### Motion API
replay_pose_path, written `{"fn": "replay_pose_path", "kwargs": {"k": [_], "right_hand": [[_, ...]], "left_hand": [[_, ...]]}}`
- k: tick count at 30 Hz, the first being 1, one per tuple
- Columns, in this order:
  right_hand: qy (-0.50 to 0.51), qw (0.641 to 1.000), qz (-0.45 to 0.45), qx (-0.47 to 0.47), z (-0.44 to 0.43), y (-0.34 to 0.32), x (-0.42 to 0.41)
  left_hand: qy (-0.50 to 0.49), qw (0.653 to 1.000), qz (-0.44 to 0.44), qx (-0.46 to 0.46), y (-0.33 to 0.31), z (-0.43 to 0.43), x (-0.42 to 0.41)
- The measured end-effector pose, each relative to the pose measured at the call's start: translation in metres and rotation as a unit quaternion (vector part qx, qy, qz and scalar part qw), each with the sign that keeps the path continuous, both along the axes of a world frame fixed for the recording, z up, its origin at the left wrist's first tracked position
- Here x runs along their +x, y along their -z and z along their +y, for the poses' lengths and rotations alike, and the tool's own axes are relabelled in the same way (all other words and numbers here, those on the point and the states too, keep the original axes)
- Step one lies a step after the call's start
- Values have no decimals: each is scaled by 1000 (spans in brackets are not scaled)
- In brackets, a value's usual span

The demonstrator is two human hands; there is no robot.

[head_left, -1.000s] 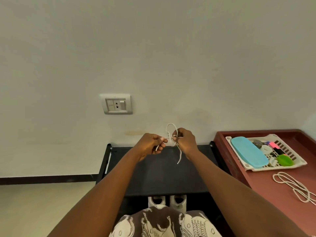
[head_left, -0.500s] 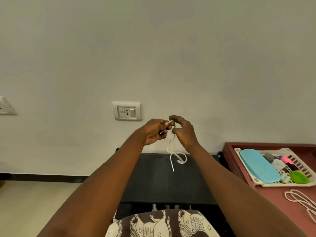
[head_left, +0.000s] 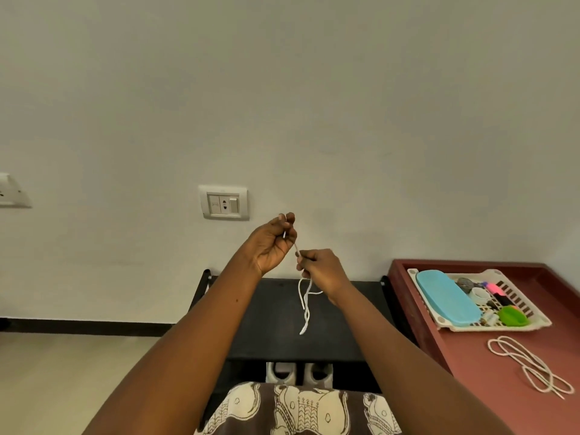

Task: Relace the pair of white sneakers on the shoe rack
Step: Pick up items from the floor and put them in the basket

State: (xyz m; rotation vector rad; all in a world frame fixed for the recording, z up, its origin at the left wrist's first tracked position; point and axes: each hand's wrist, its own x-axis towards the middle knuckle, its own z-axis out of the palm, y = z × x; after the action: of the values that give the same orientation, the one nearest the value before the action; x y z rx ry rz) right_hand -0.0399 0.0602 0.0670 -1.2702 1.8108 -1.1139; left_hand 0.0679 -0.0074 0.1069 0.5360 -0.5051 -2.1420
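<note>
Two shelves of the black shoe rack are showing; the pair of white sneakers is sitting on the lower one, directly beneath the hands. The left hand, the higher, is pinching the white lace near its tip; the right hand is gripping it just below and lying nearer the shoes. Between them the lace is running taut on a slant, its remainder hanging over the rack top. No legible writing is showing.

Hands drawn apart along the lace
The left hand has lifted away from the right hand, pulling a short stretch of lace tight between them; the loop above the fingers is gone, and the loose tail hangs lower
</note>
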Motion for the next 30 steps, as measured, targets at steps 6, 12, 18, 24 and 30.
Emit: {"fn": "replay_pose_path", "kwargs": {"k": [6,12,18,24,30], "right_hand": [[-59,986,154,6,25,-39,-5],[-127,956,264,18,38,-70,-12],[-102,966,225,-74,37,-93,-17],[-89,967,200,-129,26,-104,-24],[-52,981,74,-171,22,-94,-25]], "left_hand": [[-56,994,-67,-60,-11,8,-9],[-29,980,-166,-107,-12,21,-13],[56,922,-309,-227,-7,39,-3],[138,900,-338,-237,-20,46,11],[208,915,-271,-213,-33,48,17]]}}
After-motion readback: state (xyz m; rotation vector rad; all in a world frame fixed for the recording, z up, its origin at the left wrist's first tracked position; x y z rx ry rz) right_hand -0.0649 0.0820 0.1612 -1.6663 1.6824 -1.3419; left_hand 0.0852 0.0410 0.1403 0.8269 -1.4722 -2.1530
